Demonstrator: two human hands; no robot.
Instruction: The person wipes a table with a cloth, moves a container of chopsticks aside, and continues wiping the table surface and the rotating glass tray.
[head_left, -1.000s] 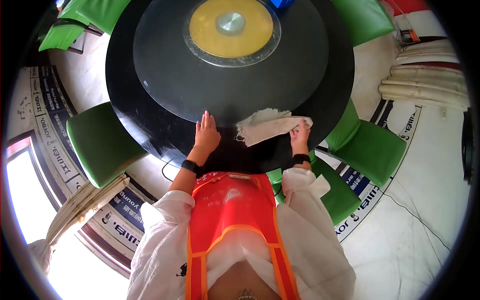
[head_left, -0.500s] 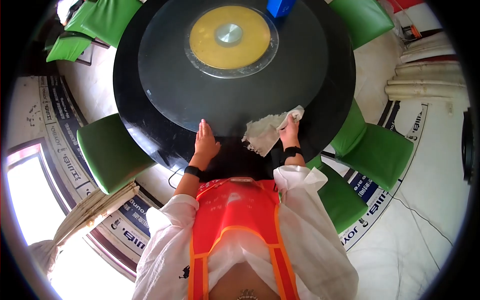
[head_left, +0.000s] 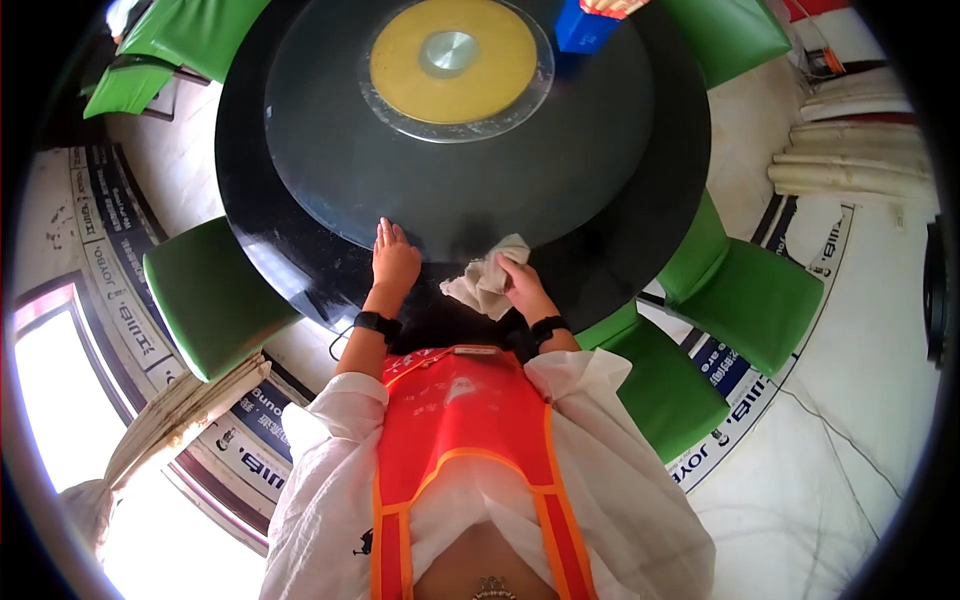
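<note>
A crumpled greyish-white cloth [head_left: 478,287] is bunched at the near edge of the round black table [head_left: 250,190]. My right hand [head_left: 524,288] grips it at its right side, with part of the cloth sticking up above my fingers. To the left, my left hand [head_left: 397,262] lies with fingers stretched out on the edge of the dark turntable [head_left: 460,190], holding nothing. In the middle of the turntable is a yellow disc [head_left: 400,85] with a shiny metal hub [head_left: 449,54].
A blue box [head_left: 585,30] with red and pale contents stands on the far right of the turntable. Green chairs surround the table, one at left [head_left: 215,297] and others at right [head_left: 750,305]. A gathered curtain [head_left: 180,420] hangs at lower left.
My right hand has moved left with the cloth, which is now more bunched up. My left hand has shifted slightly left and up. The blue box shows more fully as the view has tilted.
</note>
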